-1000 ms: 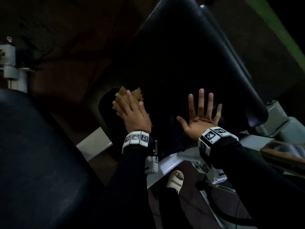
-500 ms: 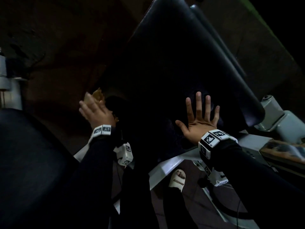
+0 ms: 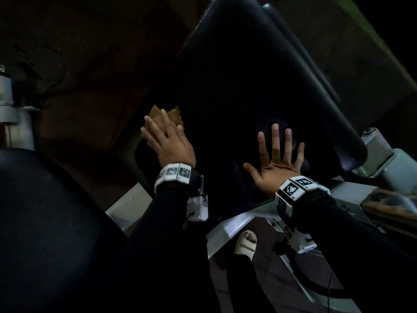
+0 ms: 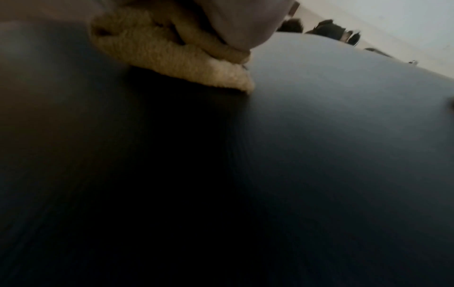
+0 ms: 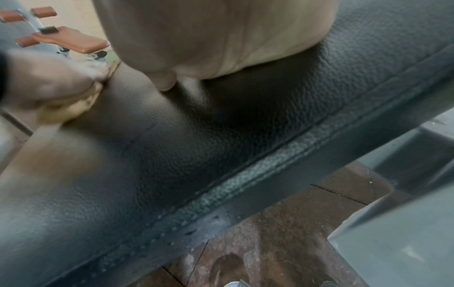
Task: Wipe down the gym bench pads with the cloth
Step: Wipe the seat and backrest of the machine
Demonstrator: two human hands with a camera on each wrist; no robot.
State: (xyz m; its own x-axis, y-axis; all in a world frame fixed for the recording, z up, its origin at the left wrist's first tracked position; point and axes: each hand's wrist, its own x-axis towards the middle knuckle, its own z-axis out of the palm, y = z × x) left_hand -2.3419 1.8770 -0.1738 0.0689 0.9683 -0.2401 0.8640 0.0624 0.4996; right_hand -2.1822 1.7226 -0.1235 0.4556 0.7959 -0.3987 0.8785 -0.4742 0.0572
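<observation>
The black gym bench pad (image 3: 248, 75) slopes away from me across the middle of the head view. My left hand (image 3: 167, 141) lies flat with straight fingers on a tan cloth (image 3: 162, 116) and presses it onto the pad's left edge. The left wrist view shows the folded cloth (image 4: 172, 58) squashed under my palm against the pad (image 4: 319, 136). My right hand (image 3: 277, 154) rests palm down with fingers spread on the pad's lower part and holds nothing. In the right wrist view, my palm (image 5: 221, 35) lies on the grained pad (image 5: 196, 136), and my left hand (image 5: 44, 81) and the cloth (image 5: 71, 110) are at the left.
A second black pad (image 3: 45, 222) fills the lower left. Grey metal frame parts (image 3: 383, 159) stand at the right and a grey post (image 3: 11, 109) at the left. My sandalled foot (image 3: 246, 242) is on the brown floor below. A brown padded bench (image 5: 71, 40) stands further off.
My left hand swept the cloth left to the pad's edge, then came back up and right onto the pad. My right hand has stayed flat in place.
</observation>
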